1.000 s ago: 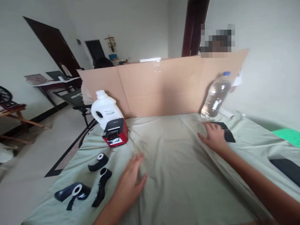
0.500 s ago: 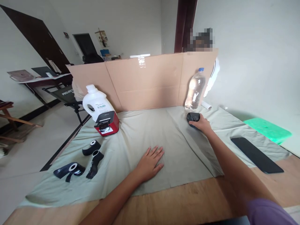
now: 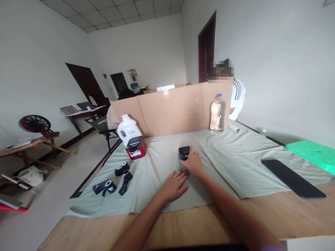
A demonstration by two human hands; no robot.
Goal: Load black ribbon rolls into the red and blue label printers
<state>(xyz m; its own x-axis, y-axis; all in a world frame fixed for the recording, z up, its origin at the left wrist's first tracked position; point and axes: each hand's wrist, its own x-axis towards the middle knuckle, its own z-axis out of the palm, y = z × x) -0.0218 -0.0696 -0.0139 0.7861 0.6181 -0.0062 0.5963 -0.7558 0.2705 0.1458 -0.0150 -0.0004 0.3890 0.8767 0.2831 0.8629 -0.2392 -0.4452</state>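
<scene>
My right hand (image 3: 193, 163) grips a small black box-shaped device (image 3: 183, 152) on the pale green cloth (image 3: 222, 157), fingers curled round its near side. My left hand (image 3: 174, 184) lies flat and open on the cloth just beside and below the right hand, holding nothing. A red and black label printer (image 3: 136, 148) stands to the left, in front of a white jug (image 3: 127, 129). Three black tape rolls (image 3: 115, 177) lie at the cloth's left edge.
A cardboard screen (image 3: 172, 111) stands along the back, with a clear water bottle (image 3: 217, 113) in front of it and a person in a white striped shirt (image 3: 237, 96) behind. A black phone (image 3: 293, 177) and a green pad (image 3: 314, 153) lie right. Bare wooden tabletop (image 3: 104, 233) runs along the front.
My right hand has carried the black device from beside the bottle to the middle of the cloth, close to my left hand. The camera has pulled back and tilted up.
</scene>
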